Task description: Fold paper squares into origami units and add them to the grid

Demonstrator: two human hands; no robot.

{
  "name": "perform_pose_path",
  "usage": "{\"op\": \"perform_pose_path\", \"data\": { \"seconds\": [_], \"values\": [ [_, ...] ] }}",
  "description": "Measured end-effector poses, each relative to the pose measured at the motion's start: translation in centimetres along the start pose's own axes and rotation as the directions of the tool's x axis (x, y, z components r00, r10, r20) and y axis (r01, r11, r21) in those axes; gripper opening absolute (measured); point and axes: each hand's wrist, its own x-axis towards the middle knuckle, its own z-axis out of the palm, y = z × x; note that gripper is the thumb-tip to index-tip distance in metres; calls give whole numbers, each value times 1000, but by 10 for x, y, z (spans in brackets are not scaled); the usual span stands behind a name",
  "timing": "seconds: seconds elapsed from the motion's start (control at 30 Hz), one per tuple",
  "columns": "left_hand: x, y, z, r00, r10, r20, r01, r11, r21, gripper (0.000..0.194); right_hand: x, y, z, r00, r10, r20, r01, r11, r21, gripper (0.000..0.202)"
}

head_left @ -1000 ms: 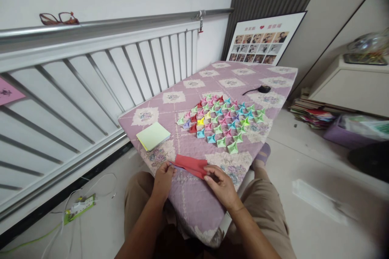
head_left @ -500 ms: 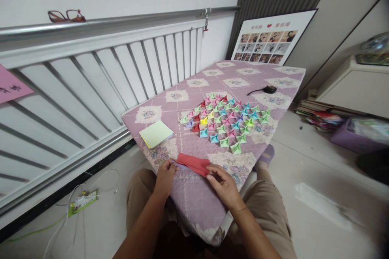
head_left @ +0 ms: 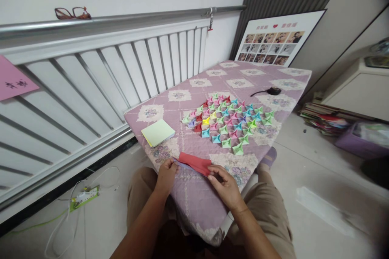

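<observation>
A folded red sheet of paper (head_left: 194, 162) with a purple strip along its near edge lies over the table corner closest to me. My left hand (head_left: 165, 174) pinches the purple strip at its left end between thumb and fingertips. At the right end, my right hand (head_left: 225, 185) has thumb and fingers closed on the red paper. Beyond my left hand sits a stack of square paper sheets (head_left: 158, 132), pale green on top with yellow at one edge. Rows of small folded paper pieces (head_left: 238, 149) in green, blue, pink, red, yellow and purple stand in the middle of the table.
A patterned purple tablecloth (head_left: 194, 196) covers the table. Near the far right edge lies a black object with a cord (head_left: 274, 91). A white radiator (head_left: 121, 73) runs along the left, with glasses (head_left: 73, 13) on the pipe above. A photo board (head_left: 278, 40) leans behind.
The view has swung slightly left, so most things appear a little further right. Both hands keep their hold on the paper, with barely any movement.
</observation>
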Motion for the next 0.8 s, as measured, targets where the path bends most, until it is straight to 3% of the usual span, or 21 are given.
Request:
{"op": "perform_pose_path", "data": {
  "seconds": [0.4,0.8],
  "values": [
    [-1,6,3,999,-12,-37,13,1000,21,18,-1,3,1,1000,19,7,-19,1000,9,20],
    [-5,6,-2,998,59,32,-61,996,63,11,0,8,7,999,-28,-35,25,997,-73,18]
  ]
}}
